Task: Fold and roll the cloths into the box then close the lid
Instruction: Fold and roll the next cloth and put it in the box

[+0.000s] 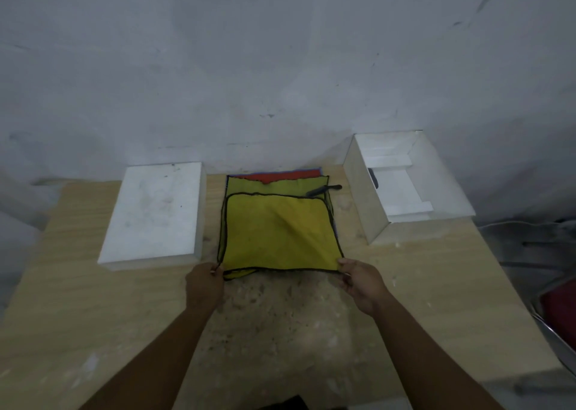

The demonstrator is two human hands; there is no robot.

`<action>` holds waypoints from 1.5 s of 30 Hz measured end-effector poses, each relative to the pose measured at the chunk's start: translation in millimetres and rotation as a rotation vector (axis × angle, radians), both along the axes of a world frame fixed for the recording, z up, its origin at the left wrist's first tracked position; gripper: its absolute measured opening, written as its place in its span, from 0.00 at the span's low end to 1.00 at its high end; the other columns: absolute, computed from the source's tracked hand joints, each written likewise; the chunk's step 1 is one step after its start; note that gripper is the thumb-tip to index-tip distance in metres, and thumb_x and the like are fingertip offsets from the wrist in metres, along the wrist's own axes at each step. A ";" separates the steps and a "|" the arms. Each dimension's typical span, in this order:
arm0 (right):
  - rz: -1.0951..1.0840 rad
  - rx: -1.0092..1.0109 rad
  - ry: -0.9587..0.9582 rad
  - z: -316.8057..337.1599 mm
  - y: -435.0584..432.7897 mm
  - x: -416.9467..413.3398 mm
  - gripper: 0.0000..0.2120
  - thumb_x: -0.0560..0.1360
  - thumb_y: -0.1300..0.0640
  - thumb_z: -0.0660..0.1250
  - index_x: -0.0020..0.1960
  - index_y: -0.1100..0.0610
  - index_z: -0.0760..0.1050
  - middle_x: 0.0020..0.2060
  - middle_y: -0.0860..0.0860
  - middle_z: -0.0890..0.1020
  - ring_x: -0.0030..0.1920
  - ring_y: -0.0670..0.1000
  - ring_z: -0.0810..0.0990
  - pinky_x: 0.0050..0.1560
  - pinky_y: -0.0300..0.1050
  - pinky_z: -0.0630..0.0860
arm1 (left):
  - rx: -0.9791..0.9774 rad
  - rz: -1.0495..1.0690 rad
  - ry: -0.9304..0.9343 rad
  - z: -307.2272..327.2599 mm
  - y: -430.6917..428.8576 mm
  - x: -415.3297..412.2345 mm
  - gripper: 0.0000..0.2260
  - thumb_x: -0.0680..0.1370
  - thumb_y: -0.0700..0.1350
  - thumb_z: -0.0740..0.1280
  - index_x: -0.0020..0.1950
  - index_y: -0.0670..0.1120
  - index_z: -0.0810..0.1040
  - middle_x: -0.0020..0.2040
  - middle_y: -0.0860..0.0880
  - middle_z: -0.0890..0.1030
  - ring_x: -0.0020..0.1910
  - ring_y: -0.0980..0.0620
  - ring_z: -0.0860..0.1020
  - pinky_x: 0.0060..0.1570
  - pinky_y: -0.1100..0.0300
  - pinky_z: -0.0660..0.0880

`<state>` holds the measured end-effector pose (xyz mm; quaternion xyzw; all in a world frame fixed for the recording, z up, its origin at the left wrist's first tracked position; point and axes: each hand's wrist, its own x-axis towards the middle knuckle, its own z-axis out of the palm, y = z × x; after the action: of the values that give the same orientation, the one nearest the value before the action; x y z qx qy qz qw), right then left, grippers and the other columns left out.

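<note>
**Both hands pinch the near corners of the top cloth**

At the bottom edge of the view a black shape (280, 403) pokes in, too cut off to tell what it is. Two bare forearms reach forward over the table (93, 300), whose wood-grain top is worn and speckled in the middle.

The left hand (204, 285) has its fingers curled, and it pinches the near left corner of the top cloth (277, 232). The right hand (361, 281) pinches the near right corner between thumb and fingers. The top cloth is yellow with a black hem and is stretched flat between the two hands, with a soft crease running across it. Whether its near edge is lifted off the pile cannot be told.

Under it lies a second cloth (274, 186), also yellow with a black hem. It shows as a strip beyond the top cloth's far edge and as a small fold at the near left corner. Beyond that a red cloth (277, 177) peeks out, and a thin blue edge (280, 171) shows behind the red. A dark object (324, 189) rests on the far right corner of the pile, and its kind is unclear.

Left of the pile, just beside it, lies the white lid (156, 213), flat side up and smudged. Right of the pile stands the box (358, 197), open, with a white insert (396, 191) inside and no cloth in it. At the far right a metal frame (548, 325) shows past the table's edge.

Behind everything is a grey wall (280, 66)
</note>
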<state>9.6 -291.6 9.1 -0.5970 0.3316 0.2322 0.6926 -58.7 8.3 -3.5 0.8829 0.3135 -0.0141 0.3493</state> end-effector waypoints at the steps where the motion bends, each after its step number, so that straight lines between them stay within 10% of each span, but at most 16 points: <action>1: -0.001 0.004 -0.005 0.9 1.0 -1.2 0.08 0.77 0.68 0.61 0.52 0.65 0.77 0.41 0.57 0.77 0.37 0.53 0.74 0.32 0.43 0.74 | 0.037 -0.003 -0.012 1.6 -1.8 -1.3 0.11 0.78 0.44 0.65 0.48 0.38 0.84 0.44 0.37 0.84 0.44 0.37 0.81 0.42 0.52 0.75; 9: 0.010 -0.044 -0.040 4.6 -10.1 -11.0 0.09 0.76 0.69 0.60 0.54 0.66 0.76 0.38 0.57 0.76 0.33 0.52 0.72 0.28 0.41 0.71 | -0.033 0.118 -0.146 11.7 -2.0 -9.4 0.11 0.78 0.43 0.66 0.44 0.37 0.84 0.38 0.38 0.83 0.41 0.38 0.80 0.39 0.55 0.71; 13: 0.076 -0.095 -0.015 -3.6 -24.5 -21.6 0.11 0.74 0.68 0.60 0.52 0.63 0.78 0.41 0.57 0.74 0.35 0.53 0.69 0.31 0.44 0.69 | -0.479 0.302 -0.155 8.1 -1.1 -30.9 0.09 0.78 0.41 0.66 0.47 0.37 0.83 0.41 0.40 0.83 0.45 0.38 0.81 0.48 0.46 0.79; 21: 0.226 -0.066 0.067 -19.9 -57.1 -60.5 0.11 0.75 0.70 0.62 0.56 0.66 0.77 0.35 0.56 0.73 0.30 0.51 0.71 0.39 0.45 0.82 | -1.071 0.439 -0.067 -1.2 -1.8 -102.4 0.03 0.79 0.38 0.64 0.50 0.45 0.75 0.41 0.41 0.78 0.33 0.51 0.79 0.32 0.59 0.77; 24: 0.329 -0.055 0.106 -23.7 -67.0 -76.0 0.12 0.75 0.69 0.64 0.58 0.66 0.77 0.44 0.59 0.78 0.41 0.55 0.77 0.55 0.51 0.78 | -1.055 0.391 0.038 -6.6 -0.5 -127.4 0.08 0.80 0.39 0.61 0.54 0.45 0.78 0.39 0.46 0.80 0.39 0.50 0.77 0.41 0.55 0.73; 27: 0.545 -0.050 0.140 -22.3 -80.0 -88.9 0.15 0.73 0.70 0.68 0.59 0.62 0.77 0.52 0.58 0.79 0.49 0.55 0.79 0.47 0.44 0.79 | -1.079 0.405 0.074 -11.1 0.7 -144.0 0.09 0.80 0.38 0.62 0.56 0.44 0.80 0.37 0.49 0.81 0.40 0.51 0.76 0.43 0.56 0.71; 32: 0.760 -0.181 0.028 -24.6 -91.8 -103.5 0.14 0.71 0.71 0.70 0.55 0.61 0.81 0.37 0.52 0.80 0.36 0.49 0.77 0.38 0.40 0.74 | -1.060 0.329 0.097 -13.1 4.8 -159.4 0.15 0.78 0.34 0.63 0.62 0.45 0.78 0.51 0.47 0.81 0.48 0.51 0.77 0.45 0.58 0.72; 37: 0.719 -0.298 -0.121 -21.8 -89.7 -94.5 0.08 0.73 0.53 0.72 0.50 0.56 0.82 0.42 0.54 0.82 0.43 0.52 0.79 0.45 0.46 0.75 | -0.786 0.116 0.108 -4.7 8.6 -143.3 0.18 0.74 0.30 0.68 0.62 0.44 0.78 0.52 0.48 0.82 0.47 0.50 0.79 0.40 0.64 0.76; 45: 0.535 -0.323 -0.330 -11.2 -61.5 -57.5 0.06 0.78 0.60 0.64 0.44 0.57 0.78 0.34 0.49 0.79 0.35 0.42 0.77 0.39 0.35 0.73 | -0.553 0.029 0.001 13.4 11.5 -75.4 0.10 0.78 0.42 0.68 0.58 0.43 0.80 0.48 0.45 0.83 0.44 0.46 0.79 0.45 0.52 0.77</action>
<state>-47.9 -353.1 -2.1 -0.7941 0.0795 0.2505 0.5481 -134.1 19.8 9.8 0.7495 0.3104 -0.0947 0.5771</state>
